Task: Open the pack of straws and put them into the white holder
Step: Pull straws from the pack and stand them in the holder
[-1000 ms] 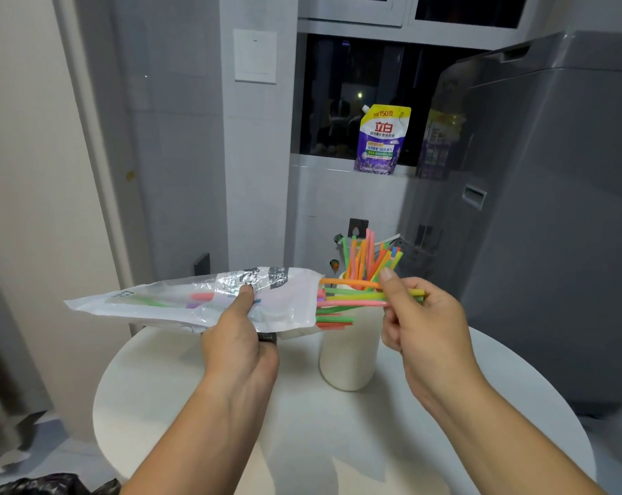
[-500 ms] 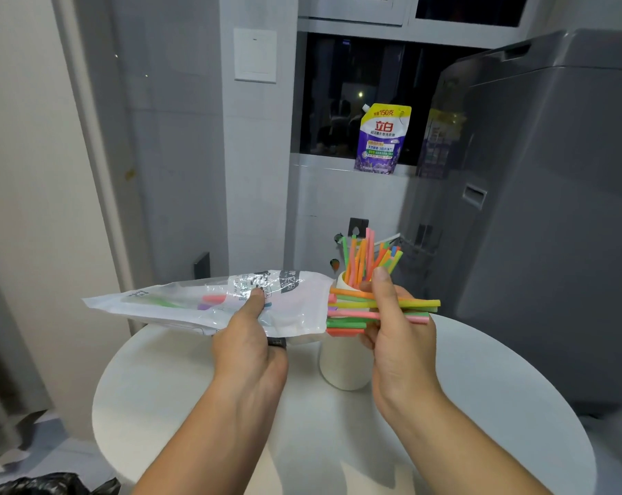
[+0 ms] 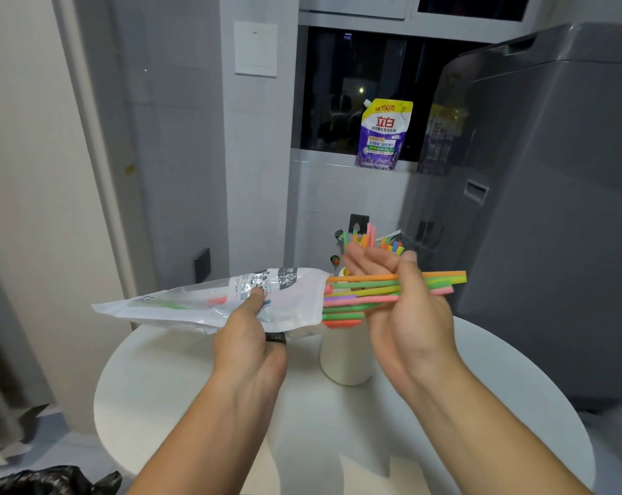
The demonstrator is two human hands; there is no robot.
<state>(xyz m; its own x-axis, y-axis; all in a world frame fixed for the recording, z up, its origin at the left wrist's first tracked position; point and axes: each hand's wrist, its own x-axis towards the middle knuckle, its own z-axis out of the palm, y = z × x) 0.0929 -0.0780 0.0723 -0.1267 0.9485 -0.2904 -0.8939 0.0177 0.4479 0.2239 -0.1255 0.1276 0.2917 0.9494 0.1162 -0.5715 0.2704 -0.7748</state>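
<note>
My left hand (image 3: 249,346) grips a clear and white plastic straw pack (image 3: 209,303), held level above the table with its open mouth to the right. A bunch of coloured straws (image 3: 359,292) sticks out of that mouth. My right hand (image 3: 404,316) is palm up under them, thumb pressing on top of several, fingers spread behind. The white holder (image 3: 341,362) stands on the table below the straws, partly hidden by my right hand. Several coloured straws (image 3: 368,237) stand upright in it.
The round white table (image 3: 180,398) lies under both arms. A grey appliance (image 3: 538,209) stands close on the right. A purple detergent pouch (image 3: 382,135) sits on the window ledge. Black plastic bag (image 3: 48,480) at the lower left.
My right hand turned from a pinch on the straw ends to palm up under them and drew the straws further right out of the pack. The pack stays in my left hand.
</note>
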